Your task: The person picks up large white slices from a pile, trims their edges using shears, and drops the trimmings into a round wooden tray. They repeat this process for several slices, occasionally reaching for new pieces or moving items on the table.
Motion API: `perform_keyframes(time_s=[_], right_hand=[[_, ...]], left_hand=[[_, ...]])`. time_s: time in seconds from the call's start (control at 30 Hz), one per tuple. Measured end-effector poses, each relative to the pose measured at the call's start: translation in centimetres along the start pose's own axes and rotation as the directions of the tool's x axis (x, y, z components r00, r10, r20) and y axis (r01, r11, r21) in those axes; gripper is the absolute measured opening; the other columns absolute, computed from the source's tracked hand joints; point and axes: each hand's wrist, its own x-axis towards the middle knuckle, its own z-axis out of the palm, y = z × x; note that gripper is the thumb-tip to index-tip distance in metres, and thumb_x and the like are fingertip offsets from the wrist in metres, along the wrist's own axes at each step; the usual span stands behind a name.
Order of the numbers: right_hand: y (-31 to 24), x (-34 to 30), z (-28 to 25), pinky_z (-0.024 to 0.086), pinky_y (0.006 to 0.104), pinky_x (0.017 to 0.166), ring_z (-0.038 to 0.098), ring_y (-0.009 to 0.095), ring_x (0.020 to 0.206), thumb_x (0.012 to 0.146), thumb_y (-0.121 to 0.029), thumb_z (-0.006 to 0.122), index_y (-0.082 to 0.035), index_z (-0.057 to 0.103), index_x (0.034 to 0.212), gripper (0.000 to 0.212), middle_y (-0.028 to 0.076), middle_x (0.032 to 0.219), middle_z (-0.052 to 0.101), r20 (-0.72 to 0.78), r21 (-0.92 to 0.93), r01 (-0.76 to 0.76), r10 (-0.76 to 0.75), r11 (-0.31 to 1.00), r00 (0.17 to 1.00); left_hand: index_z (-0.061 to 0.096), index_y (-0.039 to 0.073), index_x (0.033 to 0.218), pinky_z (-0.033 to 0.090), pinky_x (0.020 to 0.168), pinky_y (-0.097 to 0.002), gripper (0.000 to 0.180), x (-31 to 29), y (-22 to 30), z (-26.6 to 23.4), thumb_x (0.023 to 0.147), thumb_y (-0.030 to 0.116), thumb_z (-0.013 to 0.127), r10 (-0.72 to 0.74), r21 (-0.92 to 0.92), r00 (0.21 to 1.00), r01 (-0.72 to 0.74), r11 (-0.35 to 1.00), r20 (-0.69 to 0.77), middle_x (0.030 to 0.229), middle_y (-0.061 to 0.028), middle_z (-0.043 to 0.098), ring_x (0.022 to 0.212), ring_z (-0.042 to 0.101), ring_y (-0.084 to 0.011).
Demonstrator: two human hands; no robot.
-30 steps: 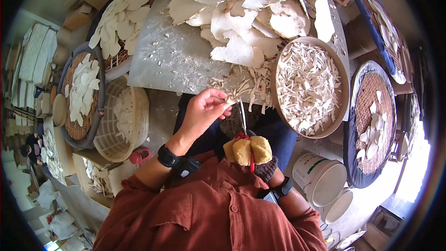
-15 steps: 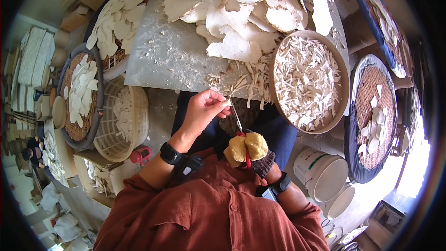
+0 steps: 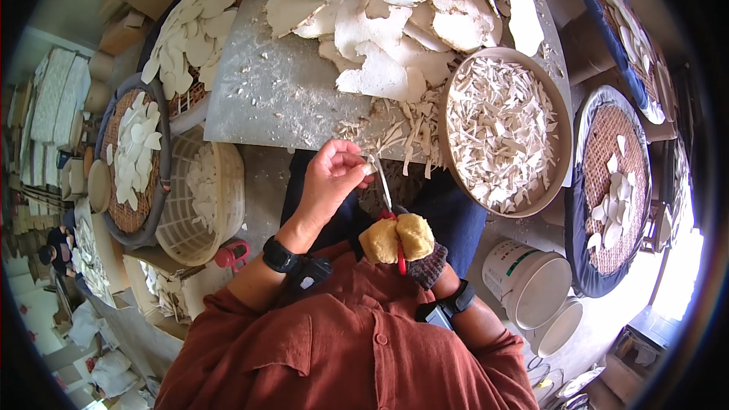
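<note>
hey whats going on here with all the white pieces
A person in a rust shirt is snipping a small white piece. The bare left hand pinches the piece at the tips of red-handled scissors, held by the gloved right hand. A round tray on the right holds cut strips; large white slabs lie piled on the grey table.

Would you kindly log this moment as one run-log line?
left hand: pinches small white piece | right hand, gloved: holds red-handled scissors, blades at piece | round basket: white strips | table: flat white slabs
</note>
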Motion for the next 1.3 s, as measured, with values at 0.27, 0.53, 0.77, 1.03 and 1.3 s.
perform_keyframes(time_s=[0.27,0.53,0.77,1.03,1.3], right_hand=[[0.9,-0.4,-0.3,0.048,0.0323,0.075,0.060,0.024,0.084,0.072,-0.021,0.072,-0.005,0.053,0.106,0.042,0.010,0.094,0.060,-0.031,-0.111,-0.042,0.039,0.993,0.999],[0.0,-1.1,-1.0,0.052,0.0344,0.080,0.061,0.019,0.089,0.083,-0.008,0.060,-0.001,0.053,0.105,0.024,0.009,0.097,0.060,-0.059,-0.378,-0.060,0.040,0.924,0.997],[-5.0,-1.8,2.2,0.046,0.0274,0.079,0.057,0.018,0.086,0.083,-0.011,0.057,-0.001,0.056,0.099,0.019,0.009,0.099,0.058,-0.198,0.141,-0.165,0.191,0.976,0.961],[-6.1,-1.7,2.1,0.044,0.0305,0.080,0.057,0.022,0.088,0.081,-0.019,0.060,-0.001,0.055,0.098,0.025,0.012,0.098,0.058,0.101,-0.549,0.095,-0.047,0.830,0.994],[-6.5,-1.5,2.5,0.045,0.0299,0.078,0.058,0.022,0.086,0.081,-0.017,0.059,-0.001,0.056,0.101,0.025,0.012,0.097,0.059,0.108,-0.625,0.089,-0.027,0.776,0.994]], left_hand=[[0.059,0.000,0.090,0.051,0.065,-0.0249,0.010,-0.2,-0.7,-0.6,0.082,0.005,0.061,-0.032,-0.017,0.999,0.032,0.999,-0.038,0.083,-0.0069,0.063,0.071,0.062,-0.0135],[0.060,-0.001,0.090,0.052,0.067,-0.0258,0.011,-0.3,0.3,-1.6,0.082,0.006,0.061,-0.095,0.021,0.995,0.094,0.995,0.028,0.082,-0.0078,0.063,0.073,0.063,-0.0141],[0.060,-0.002,0.094,0.051,0.069,-0.0241,0.012,2.9,5.6,1.3,0.084,0.006,0.058,-0.014,0.105,0.956,-0.018,0.994,0.295,0.083,-0.0077,0.064,0.074,0.062,-0.0134],[0.062,0.001,0.092,0.049,0.064,-0.0262,0.012,4.0,4.3,-3.3,0.081,0.006,0.060,0.229,0.836,0.943,-0.323,0.444,0.243,0.082,-0.0076,0.062,0.072,0.061,-0.0158],[0.059,0.002,0.085,0.046,0.063,-0.0382,0.015,3.4,0.6,-4.7,0.071,0.002,0.062,0.403,0.863,0.828,-0.481,0.155,0.389,0.076,-0.0110,0.054,0.068,0.055,-0.0334]])
